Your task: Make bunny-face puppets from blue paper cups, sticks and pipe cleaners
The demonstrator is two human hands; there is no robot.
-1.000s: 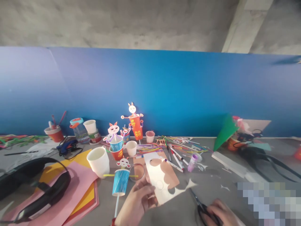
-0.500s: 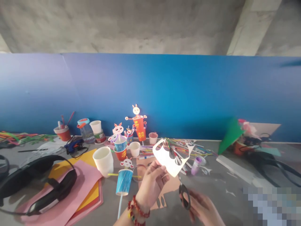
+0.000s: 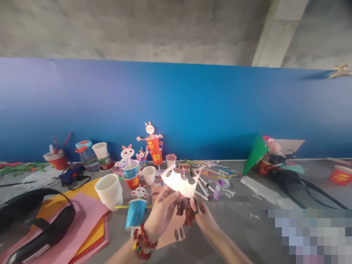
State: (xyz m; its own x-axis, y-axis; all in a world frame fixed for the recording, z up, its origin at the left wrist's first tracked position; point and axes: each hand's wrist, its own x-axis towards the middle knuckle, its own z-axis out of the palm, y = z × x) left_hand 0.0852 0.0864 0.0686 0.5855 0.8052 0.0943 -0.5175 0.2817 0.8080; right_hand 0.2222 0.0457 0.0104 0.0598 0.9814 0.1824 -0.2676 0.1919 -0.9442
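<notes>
My left hand (image 3: 162, 207), with a red bead bracelet at the wrist, pinches a white paper sheet (image 3: 178, 183) whose upper edge has curved cut-outs. Black-handled scissors (image 3: 195, 206) are in my right hand (image 3: 202, 217), right at the sheet's lower edge; the paper and fingers hide the blades. Under both hands lies a pink paper (image 3: 165, 234) with small oval holes. Left of my left hand is a blue paper cup (image 3: 135, 215) with a white rabbit face (image 3: 140, 192) above it and a yellow stick across it.
White stacked cups (image 3: 109, 190) and pink and orange sheets (image 3: 90, 212) lie to the left, beside a headset (image 3: 59, 223). Behind stand rabbit-faced cup figures (image 3: 154, 146). Pens and sticks (image 3: 209, 172), a purple bottle (image 3: 219, 189) and paper scraps lie to the right.
My right hand has brought the scissors up and left to the white sheet, close to my left hand. The sheet is tilted lower, and the whole view has shifted right.
</notes>
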